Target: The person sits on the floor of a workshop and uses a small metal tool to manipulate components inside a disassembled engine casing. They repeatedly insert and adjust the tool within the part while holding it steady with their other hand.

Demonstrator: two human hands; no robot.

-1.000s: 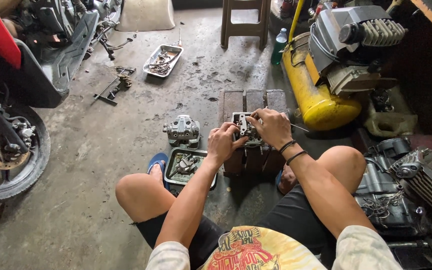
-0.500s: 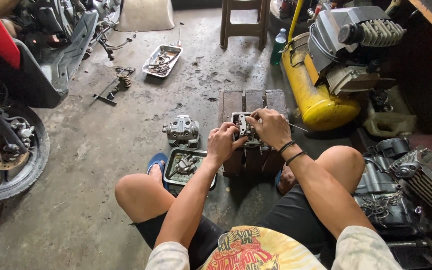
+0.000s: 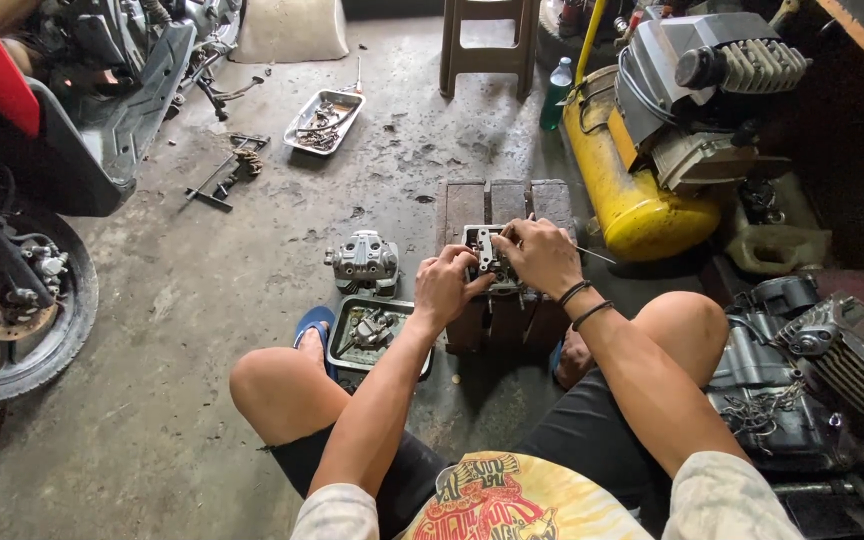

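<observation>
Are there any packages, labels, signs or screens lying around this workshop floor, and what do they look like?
No signs or screens show.
Green plastic bottle: stands upright beside the yellow air tank, pale cap, no label readable.
Pale jerrycan: right of the tank, squat, whitish plastic.
Pale sack: top of the floor, near the motorcycle, cream, soft and bulging.

We see dull cast metal in the engine part (image 3: 487,255) on the rough, worn wooden block (image 3: 502,205), glossy yellow paint on the compressor tank (image 3: 622,190), and matt, stained concrete (oil-darkened) across the floor (image 3: 202,300)
</observation>
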